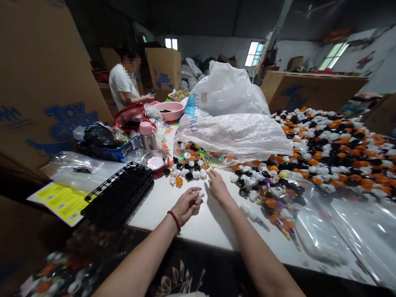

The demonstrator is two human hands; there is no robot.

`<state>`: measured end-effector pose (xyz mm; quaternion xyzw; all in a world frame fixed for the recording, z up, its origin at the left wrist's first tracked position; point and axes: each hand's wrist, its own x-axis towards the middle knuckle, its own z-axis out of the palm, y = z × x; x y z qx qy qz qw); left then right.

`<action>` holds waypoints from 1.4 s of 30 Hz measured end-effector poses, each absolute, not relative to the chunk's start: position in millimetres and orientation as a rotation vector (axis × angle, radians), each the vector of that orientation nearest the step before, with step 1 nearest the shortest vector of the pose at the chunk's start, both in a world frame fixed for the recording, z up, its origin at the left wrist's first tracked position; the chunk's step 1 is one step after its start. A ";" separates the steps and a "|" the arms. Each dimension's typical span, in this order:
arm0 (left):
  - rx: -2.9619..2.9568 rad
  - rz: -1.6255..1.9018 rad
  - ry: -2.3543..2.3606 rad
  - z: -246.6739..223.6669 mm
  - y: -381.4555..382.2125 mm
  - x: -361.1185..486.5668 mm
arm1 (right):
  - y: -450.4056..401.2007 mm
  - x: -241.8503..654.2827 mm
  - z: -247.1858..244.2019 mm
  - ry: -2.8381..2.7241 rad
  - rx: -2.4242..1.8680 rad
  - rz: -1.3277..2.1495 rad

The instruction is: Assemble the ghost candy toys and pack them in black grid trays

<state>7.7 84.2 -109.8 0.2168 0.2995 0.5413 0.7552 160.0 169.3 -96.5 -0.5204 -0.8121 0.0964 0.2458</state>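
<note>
Left hand (185, 207): you have a small white piece (200, 195) pinched between thumb and fingertips, narrow grip, just above the near part of the white table (148, 212). Its far side shows past your fingers; the rest is hidden.

Right hand (218, 187): reaching forward, fingers bent, tips at the near edge of the loose heap of small toy heads (188, 167). Whether they hold anything, cannot tell.

Handling, by judgement: the piece looks like hollow moulded plastic, very light, fairly stiff, smooth. Rounded sides could roll or slip if squeezed off-centre. Best hold: thumb and forefinger across the widest part, light pressure. Not very fragile by the look of it, though a hard pinch might dent a thin wall. Heads in the heap look much the same; take one by its sides, from the edge, so neighbours don't roll.

About you: white sack (229, 134) slumped behind the heap, thin and floppy, likely to shift if brushed. Black trays (119, 198) to the left, metal bowl (155, 170) beyond them. To the right, bright tube toys (278, 222) beside clear plastic bags (321, 235), probably slippery.
</note>
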 end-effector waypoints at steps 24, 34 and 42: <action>0.582 1.234 0.854 -106.8 84.0 15.2 | 73.1 183.2 -73.7 -1.908 -1.110 0.853; 0.785 1.222 1.001 -111.1 80.3 21.1 | 75.5 190.7 -55.8 -2.265 -1.142 0.588; 0.766 1.203 0.987 -110.8 80.6 22.0 | 76.0 184.3 -53.5 -2.204 -1.186 0.779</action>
